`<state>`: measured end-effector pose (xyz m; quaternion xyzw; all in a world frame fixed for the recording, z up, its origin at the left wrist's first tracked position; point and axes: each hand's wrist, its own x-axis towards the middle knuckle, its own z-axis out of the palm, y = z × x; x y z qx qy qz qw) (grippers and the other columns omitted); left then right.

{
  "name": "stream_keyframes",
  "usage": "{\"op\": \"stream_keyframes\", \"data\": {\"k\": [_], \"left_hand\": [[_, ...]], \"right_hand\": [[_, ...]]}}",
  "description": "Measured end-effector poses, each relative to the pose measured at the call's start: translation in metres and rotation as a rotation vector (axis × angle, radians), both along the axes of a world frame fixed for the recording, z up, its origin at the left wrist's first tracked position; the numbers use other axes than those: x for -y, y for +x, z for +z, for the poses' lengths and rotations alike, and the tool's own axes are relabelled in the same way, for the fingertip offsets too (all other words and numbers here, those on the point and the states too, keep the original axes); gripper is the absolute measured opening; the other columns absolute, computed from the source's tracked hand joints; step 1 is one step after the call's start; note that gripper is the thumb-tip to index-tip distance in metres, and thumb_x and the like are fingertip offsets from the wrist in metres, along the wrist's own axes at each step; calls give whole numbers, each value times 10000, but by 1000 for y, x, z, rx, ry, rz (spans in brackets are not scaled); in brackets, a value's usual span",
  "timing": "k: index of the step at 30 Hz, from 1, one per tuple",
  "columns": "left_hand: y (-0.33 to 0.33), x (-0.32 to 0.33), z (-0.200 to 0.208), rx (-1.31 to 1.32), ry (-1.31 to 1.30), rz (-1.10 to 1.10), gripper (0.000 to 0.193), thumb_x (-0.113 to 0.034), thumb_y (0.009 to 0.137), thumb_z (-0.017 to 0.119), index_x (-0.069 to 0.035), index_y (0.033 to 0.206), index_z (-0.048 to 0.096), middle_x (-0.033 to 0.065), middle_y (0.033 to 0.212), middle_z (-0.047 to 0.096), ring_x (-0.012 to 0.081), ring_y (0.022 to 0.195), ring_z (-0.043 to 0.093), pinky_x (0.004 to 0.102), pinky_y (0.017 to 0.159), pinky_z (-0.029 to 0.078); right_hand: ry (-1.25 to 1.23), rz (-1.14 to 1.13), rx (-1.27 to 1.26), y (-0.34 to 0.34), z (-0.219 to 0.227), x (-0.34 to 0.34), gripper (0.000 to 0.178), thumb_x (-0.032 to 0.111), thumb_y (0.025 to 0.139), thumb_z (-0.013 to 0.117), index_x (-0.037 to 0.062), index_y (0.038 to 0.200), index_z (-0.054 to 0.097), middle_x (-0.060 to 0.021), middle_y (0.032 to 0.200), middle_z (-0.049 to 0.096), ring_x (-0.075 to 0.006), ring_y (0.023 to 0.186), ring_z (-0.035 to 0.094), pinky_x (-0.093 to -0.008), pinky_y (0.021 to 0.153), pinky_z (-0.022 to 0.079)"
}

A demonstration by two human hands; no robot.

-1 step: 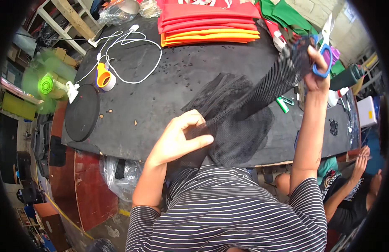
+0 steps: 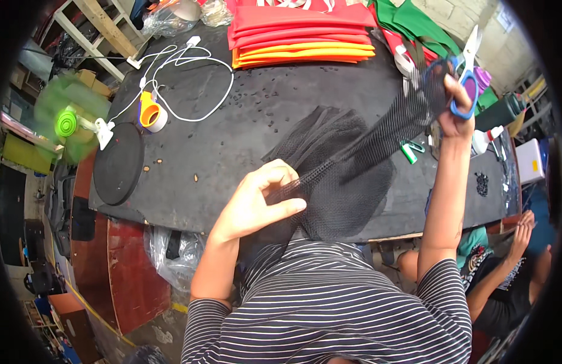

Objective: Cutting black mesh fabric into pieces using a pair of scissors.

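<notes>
A piece of black mesh fabric (image 2: 347, 188) lies bunched on the near part of the table, and one length of it is drawn up to the right. My left hand (image 2: 255, 197) is closed on its near left part, fingers curled and thumb pointing right. At the upper right, my raised right hand (image 2: 457, 115) grips the far end of the mesh. Scissors (image 2: 466, 91) with blue handles are in that same hand, blades pointing up and away from the cloth. Between the two hands the mesh hangs in a slanting, folded strip.
Folded red and orange fabric (image 2: 302, 36) is stacked at the back, beside green cloth (image 2: 423, 27). On the left are a white cable (image 2: 193, 118), a tape roll (image 2: 152, 116), a black disc (image 2: 120, 164) and a green fan (image 2: 67, 121). Another person's hands (image 2: 520, 233) show at lower right.
My right hand has come slightly down and toward me with the scissors and the mesh end. The raised strip has shifted a little; my left hand has barely moved.
</notes>
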<state>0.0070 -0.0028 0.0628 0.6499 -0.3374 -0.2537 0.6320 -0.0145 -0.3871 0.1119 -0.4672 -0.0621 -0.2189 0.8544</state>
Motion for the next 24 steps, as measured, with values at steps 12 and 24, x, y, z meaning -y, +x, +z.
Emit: {"op": "stream_keyframes", "data": {"k": [12, 24], "left_hand": [[-6, -2, -51, 269, 308, 577, 123, 22, 725, 568, 10, 843, 532, 43, 715, 509, 100, 655, 476, 243, 619, 409], [1, -7, -66, -138, 179, 393, 199, -170, 833, 601, 4, 923, 569, 24, 836, 566, 99, 802, 497, 233, 739, 398]], "right_hand": [[-382, -193, -468, -9, -58, -3, 270, 134, 687, 692, 8, 867, 534, -87, 754, 608, -171, 669, 600, -273, 643, 452], [-832, -302, -535, -17, -128, -95, 315, -56, 655, 659, 37, 935, 549, -7, 818, 614, -59, 697, 530, -212, 651, 440]]}}
